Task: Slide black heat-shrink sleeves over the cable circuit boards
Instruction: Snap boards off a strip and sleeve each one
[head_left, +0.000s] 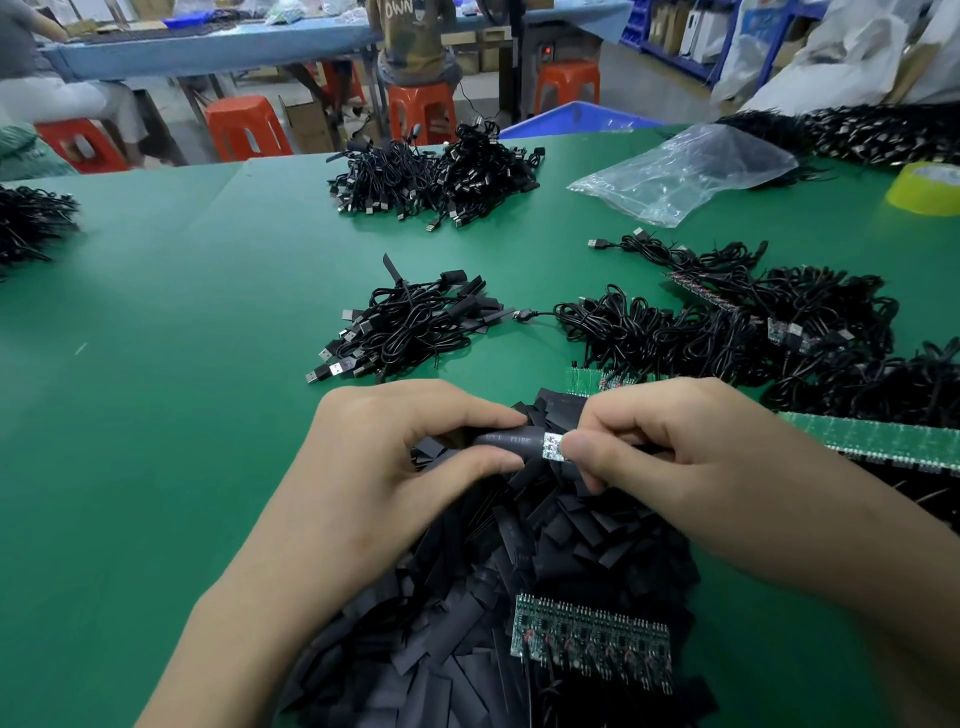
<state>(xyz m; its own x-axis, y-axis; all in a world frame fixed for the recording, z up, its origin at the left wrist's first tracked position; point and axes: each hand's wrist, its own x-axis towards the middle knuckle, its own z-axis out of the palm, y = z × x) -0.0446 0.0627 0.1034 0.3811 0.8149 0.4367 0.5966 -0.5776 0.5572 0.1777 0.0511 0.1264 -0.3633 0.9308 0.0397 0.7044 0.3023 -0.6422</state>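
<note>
My left hand (395, 457) pinches a black heat-shrink sleeve (506, 444) between thumb and fingers. My right hand (675, 457) pinches a small circuit board (551, 447) whose left part sits inside the sleeve's right end; a short white-green stretch still shows. Both hands hover over a big pile of loose black sleeves (519, 597). A panel of joined circuit boards (592, 642) with wires lies on that pile at the lower right.
On the green table (182, 364), a small bundle of USB cables (410, 325) lies ahead and a large cable heap (753, 327) spreads to the right. Green board strips (872, 436) sit right. Farther off are another cable pile (436, 174), a plastic bag (685, 169) and a tape roll (927, 187).
</note>
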